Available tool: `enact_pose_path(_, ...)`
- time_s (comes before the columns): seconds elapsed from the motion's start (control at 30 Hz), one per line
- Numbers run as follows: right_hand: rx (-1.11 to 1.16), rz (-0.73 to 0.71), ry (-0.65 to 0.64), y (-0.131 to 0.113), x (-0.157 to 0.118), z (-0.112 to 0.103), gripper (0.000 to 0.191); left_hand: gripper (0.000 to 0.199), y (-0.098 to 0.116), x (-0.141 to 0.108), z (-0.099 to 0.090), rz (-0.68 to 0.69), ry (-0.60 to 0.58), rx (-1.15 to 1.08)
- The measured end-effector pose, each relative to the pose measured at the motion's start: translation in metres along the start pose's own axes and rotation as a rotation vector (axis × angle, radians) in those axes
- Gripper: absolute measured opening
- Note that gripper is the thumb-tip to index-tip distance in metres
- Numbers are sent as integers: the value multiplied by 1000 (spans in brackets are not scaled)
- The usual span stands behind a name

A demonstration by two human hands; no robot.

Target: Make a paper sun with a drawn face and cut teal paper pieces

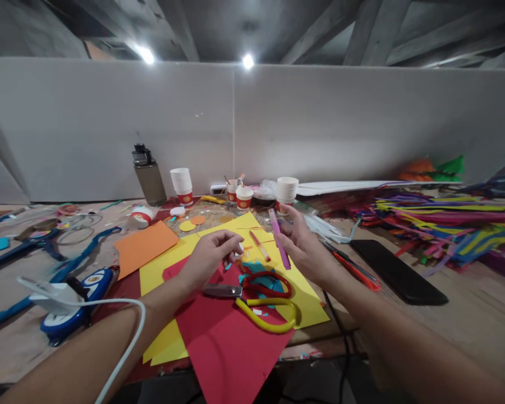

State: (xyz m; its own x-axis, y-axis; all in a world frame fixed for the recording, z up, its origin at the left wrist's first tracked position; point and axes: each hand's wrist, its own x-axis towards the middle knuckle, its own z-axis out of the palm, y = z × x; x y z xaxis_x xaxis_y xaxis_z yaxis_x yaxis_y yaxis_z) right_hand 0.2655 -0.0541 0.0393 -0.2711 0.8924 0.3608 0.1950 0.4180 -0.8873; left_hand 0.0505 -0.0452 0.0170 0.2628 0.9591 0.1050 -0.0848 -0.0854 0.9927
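Right hand [298, 242]: I pinch purple marker [279, 238] beyond scissors [267, 302] | Left hand [214, 252]: curled near scissors, can't tell if pinching

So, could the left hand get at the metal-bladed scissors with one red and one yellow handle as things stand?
Probably yes: the left hand is close to the scissors, and nothing seems to cover them, though it may be pinching something small.

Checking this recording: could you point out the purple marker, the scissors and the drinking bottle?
Purple marker [275, 226]: head view, upper part of its barrel.
Scissors [227, 290]: head view, on the metal blade.
Drinking bottle [150, 183]: head view, middle of its brownish body.
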Motion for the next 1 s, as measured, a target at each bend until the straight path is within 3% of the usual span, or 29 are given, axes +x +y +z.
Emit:
enact_pose_path(0.13, 127, 84, -176, -15, 8, 23, 58, 38, -2, 3, -1, -66, -97, -277)
enact_pose_path(0.23, 374, 208, -339, -9, 12, 39, 61, 34, -3, 5, -4, -98, -108, -426)
enact_pose_path(0.33, 557, 261, -408, 3, 12, 44, 54, 26, -1, 6, -6, -131, -85, -478)
enact_pose_path(0.5, 752, 271, -256, 11, 9, 36, 24, 21, -2, 5, -3, -99, -42, -520)
enact_pose_path(0.63, 667, 183, -167, 14, 8, 35, 34, 18, -6, 6, -1, -77, -4, -512)
enact_pose_path(0.83, 566, 204, 23, 19, 11, 35, 25, 26, -8, 4, 2, -112, -19, -435)
enact_pose_path(1.0, 578, 197, 46, 17, 12, 34, 25, 33, -7, 3, 3, -117, -56, -425)
